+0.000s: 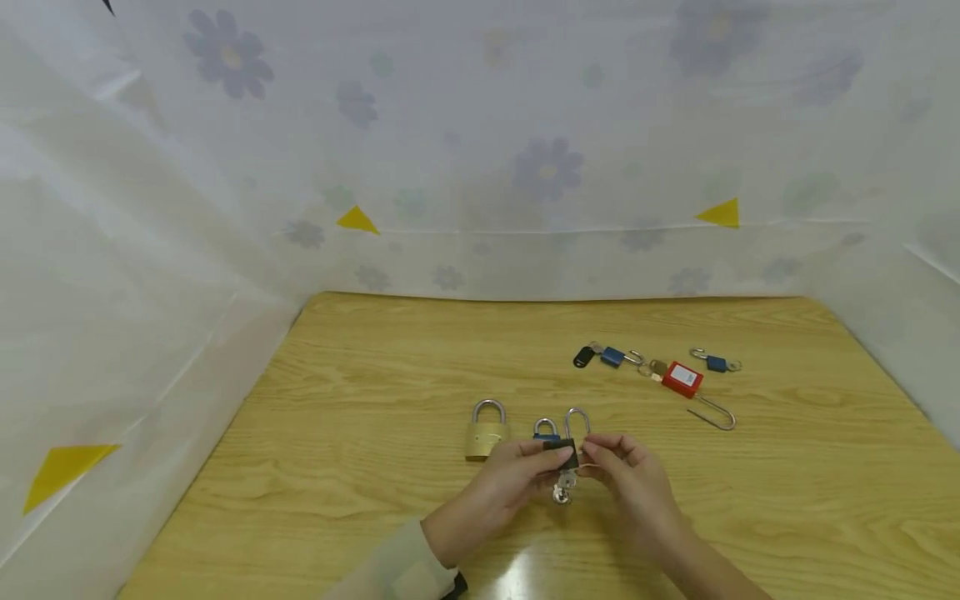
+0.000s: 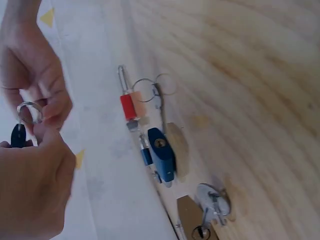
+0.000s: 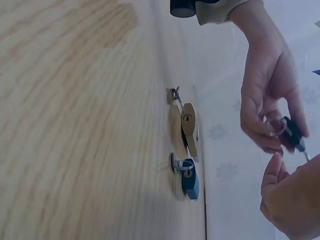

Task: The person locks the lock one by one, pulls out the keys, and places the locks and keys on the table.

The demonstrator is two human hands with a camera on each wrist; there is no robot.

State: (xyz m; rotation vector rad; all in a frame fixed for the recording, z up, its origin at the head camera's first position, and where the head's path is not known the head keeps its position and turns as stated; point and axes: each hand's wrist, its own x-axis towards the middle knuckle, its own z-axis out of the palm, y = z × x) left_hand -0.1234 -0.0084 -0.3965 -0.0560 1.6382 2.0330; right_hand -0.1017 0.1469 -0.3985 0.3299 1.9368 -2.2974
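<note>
Between the two hands is a black padlock (image 1: 561, 454) with a raised silver shackle (image 1: 577, 419); keys (image 1: 566, 479) on a ring hang below it. My left hand (image 1: 495, 483) (image 2: 30, 190) (image 3: 270, 85) grips the black body (image 3: 291, 134) between thumb and fingers. The curled fingertips of my right hand (image 1: 637, 487) (image 2: 37, 70) (image 3: 295, 200) pinch at the padlock's right side, by the shackle; the exact contact is hidden. Just behind the hands stand a brass padlock (image 1: 486, 440) (image 3: 188, 120) and a blue padlock (image 1: 546, 436) (image 3: 190, 180), both with closed shackles.
Farther back and right on the wooden table (image 1: 375, 358) lie a blue padlock (image 1: 612, 357) with a black tag (image 1: 584, 357), a red padlock (image 1: 682, 379) with its long shackle open, and a small blue padlock (image 1: 716, 364). Flowered sheeting (image 1: 480, 167) surrounds the table.
</note>
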